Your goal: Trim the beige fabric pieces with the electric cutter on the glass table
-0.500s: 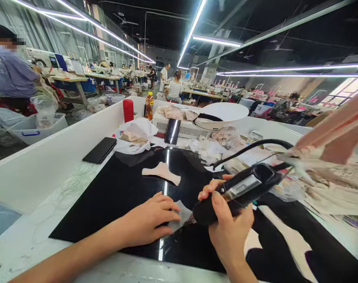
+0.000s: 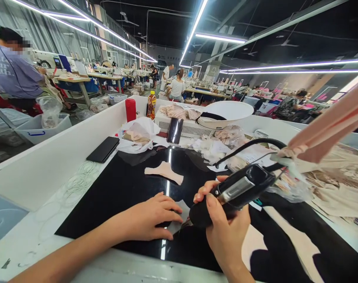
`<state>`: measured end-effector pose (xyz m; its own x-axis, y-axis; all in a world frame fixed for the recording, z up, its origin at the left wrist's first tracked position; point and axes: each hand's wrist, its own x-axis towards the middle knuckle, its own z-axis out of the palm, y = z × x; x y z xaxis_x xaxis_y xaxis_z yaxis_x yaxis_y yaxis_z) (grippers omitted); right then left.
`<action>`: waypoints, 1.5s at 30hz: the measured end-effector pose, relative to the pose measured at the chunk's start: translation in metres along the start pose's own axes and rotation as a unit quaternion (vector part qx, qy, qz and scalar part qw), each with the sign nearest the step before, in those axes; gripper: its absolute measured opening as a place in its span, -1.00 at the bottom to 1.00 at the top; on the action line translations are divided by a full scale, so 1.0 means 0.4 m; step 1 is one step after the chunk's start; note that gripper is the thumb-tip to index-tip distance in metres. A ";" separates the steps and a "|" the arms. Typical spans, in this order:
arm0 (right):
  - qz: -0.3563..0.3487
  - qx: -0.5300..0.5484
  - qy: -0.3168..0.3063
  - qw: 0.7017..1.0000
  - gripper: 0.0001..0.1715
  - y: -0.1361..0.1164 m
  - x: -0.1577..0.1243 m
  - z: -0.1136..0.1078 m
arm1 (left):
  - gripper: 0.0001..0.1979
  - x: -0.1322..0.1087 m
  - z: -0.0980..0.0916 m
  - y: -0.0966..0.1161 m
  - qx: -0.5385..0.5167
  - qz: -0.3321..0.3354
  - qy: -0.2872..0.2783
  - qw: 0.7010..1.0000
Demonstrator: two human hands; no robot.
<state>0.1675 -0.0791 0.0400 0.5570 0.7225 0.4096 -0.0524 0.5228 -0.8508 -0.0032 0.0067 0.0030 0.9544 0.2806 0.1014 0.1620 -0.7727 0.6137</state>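
My right hand [image 2: 224, 226] is wrapped round a black corded hand tool [image 2: 232, 192], its nose tilted down toward a small pale fabric piece [image 2: 179, 218]. My left hand [image 2: 151, 218] lies flat, fingers stretched out, pressing that piece onto the glossy black work surface [image 2: 122, 188]. Another beige fabric piece [image 2: 164, 171] lies further back on the black surface. The tool's black cable [image 2: 250, 144] arcs up to the right.
A black phone [image 2: 102, 149], a red cup [image 2: 130, 109], a drink bottle [image 2: 151, 105], a white box with fabric on top [image 2: 185, 122] and a white bowl [image 2: 226, 112] stand at the back. Heaped beige fabric [image 2: 338, 184] fills the right. A person [image 2: 13, 74] sits at the far left.
The view has shifted slightly; the tool and my right hand sit a little lower and to the left. My left hand stays on the fabric piece.
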 end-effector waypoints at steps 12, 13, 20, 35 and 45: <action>0.020 0.012 -0.018 1.000 -0.63 0.009 -0.023 0.006 | -0.55 0.000 -0.001 -0.013 -0.002 0.021 -0.002 1.000; 0.020 0.009 -0.018 1.000 -0.63 0.008 -0.023 0.006 | -0.54 0.000 -0.001 -0.014 -0.001 0.021 -0.003 1.000; 0.014 0.043 -0.043 0.998 -0.62 0.006 -0.034 0.010 | -0.56 0.002 0.002 -0.028 -0.005 0.035 0.003 0.999; 0.006 0.023 -0.005 1.000 -0.62 -0.024 -0.015 -0.010 | -0.57 -0.002 -0.013 -0.006 0.015 0.032 0.011 0.999; -0.051 -0.005 0.089 0.995 -0.59 -0.018 0.049 -0.039 | -0.39 0.013 0.036 -0.003 0.035 0.017 0.041 0.998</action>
<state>0.1917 -0.0759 0.0488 0.6970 0.5739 0.4300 0.0204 0.5835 -0.8118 0.0054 0.0007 -0.0085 0.9360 0.2980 0.1871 0.1506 -0.8198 0.5525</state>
